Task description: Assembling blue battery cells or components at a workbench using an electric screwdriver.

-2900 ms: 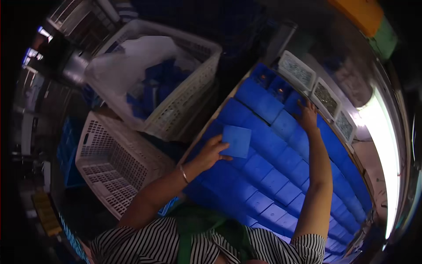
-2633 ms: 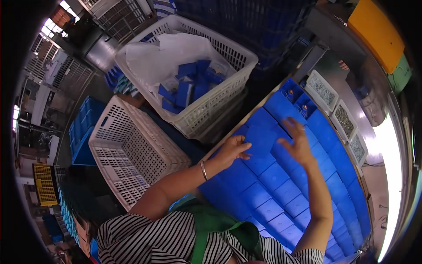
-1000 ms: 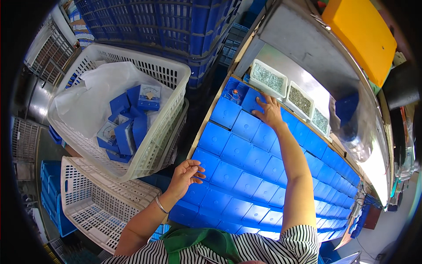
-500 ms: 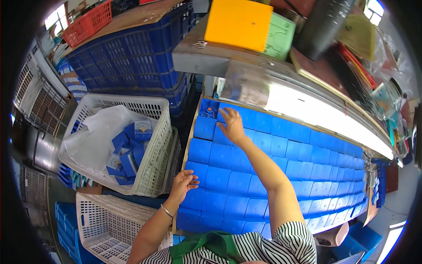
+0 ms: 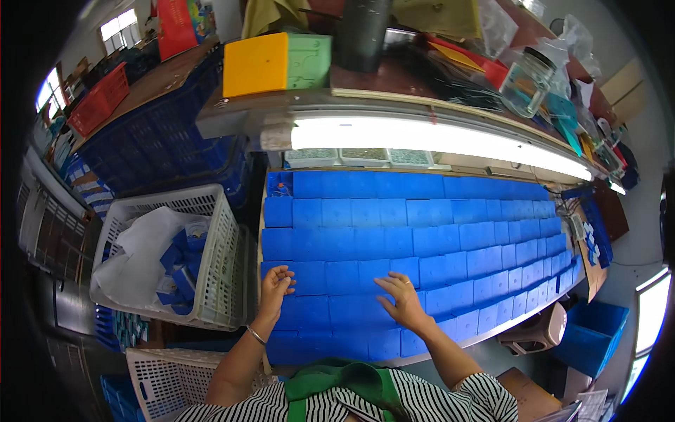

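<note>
Rows of blue square plastic cases [image 5: 344,275] cover the table in front of me, packed edge to edge. My left hand [image 5: 276,290] is over the left edge of these rows, its fingers loosely bent and apart, with nothing visible in it. Above the middle of the nearer rows hovers my right hand [image 5: 402,299], fingers spread and holding nothing. Whether either hand touches the cases is hard to tell. In the far left corner one blue case [image 5: 280,185] shows its inside, with small reddish parts.
Left of the table stands a white crate [image 5: 211,264] holding a plastic sheet [image 5: 144,253] and several blue meter-like pieces [image 5: 181,271]. Another white basket [image 5: 179,373] is nearer me. A lit tube lamp [image 5: 422,137] hangs below a cluttered shelf [image 5: 380,83]. A stool [image 5: 538,330] stands right.
My right hand has drawn back from the far left corner toward me, over the nearer rows. My left hand stays near the left edge. The view has turned rightward.
</note>
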A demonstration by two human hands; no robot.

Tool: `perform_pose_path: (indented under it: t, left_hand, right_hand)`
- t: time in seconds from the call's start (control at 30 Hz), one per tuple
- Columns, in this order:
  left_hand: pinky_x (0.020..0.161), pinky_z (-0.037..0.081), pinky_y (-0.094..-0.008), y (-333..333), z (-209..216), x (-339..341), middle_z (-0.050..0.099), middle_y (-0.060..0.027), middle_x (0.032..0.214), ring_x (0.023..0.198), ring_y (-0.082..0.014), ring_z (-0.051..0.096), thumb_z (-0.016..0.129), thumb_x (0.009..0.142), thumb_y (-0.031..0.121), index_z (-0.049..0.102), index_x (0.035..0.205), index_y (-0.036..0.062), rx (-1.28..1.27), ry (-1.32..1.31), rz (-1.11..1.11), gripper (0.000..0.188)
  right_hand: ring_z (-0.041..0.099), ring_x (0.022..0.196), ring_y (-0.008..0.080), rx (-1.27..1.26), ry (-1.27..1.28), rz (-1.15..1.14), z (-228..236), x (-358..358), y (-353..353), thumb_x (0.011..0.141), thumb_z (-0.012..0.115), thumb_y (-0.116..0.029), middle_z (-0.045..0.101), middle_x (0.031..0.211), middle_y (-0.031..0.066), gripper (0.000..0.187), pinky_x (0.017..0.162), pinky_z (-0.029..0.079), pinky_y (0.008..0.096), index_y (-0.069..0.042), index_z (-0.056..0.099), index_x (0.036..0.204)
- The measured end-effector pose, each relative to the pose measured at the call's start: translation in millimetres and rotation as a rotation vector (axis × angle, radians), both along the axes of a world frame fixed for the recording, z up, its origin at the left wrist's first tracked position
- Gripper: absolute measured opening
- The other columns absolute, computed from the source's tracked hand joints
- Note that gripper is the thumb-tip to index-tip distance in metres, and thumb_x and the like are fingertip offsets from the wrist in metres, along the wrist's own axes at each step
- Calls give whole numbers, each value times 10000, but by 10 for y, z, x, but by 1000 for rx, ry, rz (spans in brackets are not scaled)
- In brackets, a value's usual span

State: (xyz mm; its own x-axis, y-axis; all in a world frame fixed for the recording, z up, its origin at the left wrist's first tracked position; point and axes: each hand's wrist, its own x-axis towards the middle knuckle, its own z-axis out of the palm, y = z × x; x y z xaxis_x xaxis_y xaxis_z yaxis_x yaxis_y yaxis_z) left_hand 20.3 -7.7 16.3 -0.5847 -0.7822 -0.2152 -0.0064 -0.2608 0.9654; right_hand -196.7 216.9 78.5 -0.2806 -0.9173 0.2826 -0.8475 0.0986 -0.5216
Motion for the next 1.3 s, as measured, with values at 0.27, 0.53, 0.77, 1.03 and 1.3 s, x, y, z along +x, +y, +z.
perform_pose_path:
  t: [0.27,0.53,0.77,1.03,1.3]
  left_hand:
    - [689,505,-276,743,362,-518,602,-98,951,824,-167,604,517,873,85,521,1055,15,40,45,-218,195]
    - [687,505,-279,1363,632,-702,614,-99,919,810,-171,609,515,875,104,539,1028,21,-139,-89,-164,176]
    - [721,482,-233,1963,1082,-1839,612,-62,905,812,-116,585,533,858,34,544,1021,-1,-363,59,-321,166]
    - [761,482,-235,2619,1737,-2879,618,-69,937,860,-119,594,574,831,18,571,1013,-1,-648,187,-474,183]
    - [776,481,-281,2480,2308,-3195,615,-93,943,893,-185,605,612,782,21,577,990,8,-1203,99,-446,211]
  right_hand:
    - [509,1050,356,-104,-131,-52,4,-20,487,733,667,-85,607,1046,131,405,907,400,429,-72,572,1127]
    - [512,1050,337,-215,-140,10,115,-665,1122,743,660,-86,599,1083,126,410,913,400,413,-69,562,1141]
    - [515,1033,325,-193,-96,-35,313,-1562,2113,738,663,-79,597,1071,134,392,894,415,403,-66,577,1120]
    - [520,997,293,-425,229,-125,1779,-2806,2339,723,674,-58,578,1092,126,410,872,430,363,-50,579,1121]
    - [498,1029,305,-339,273,-13,1620,-2899,2245,721,682,-89,544,1135,123,446,882,420,386,-97,563,1151]
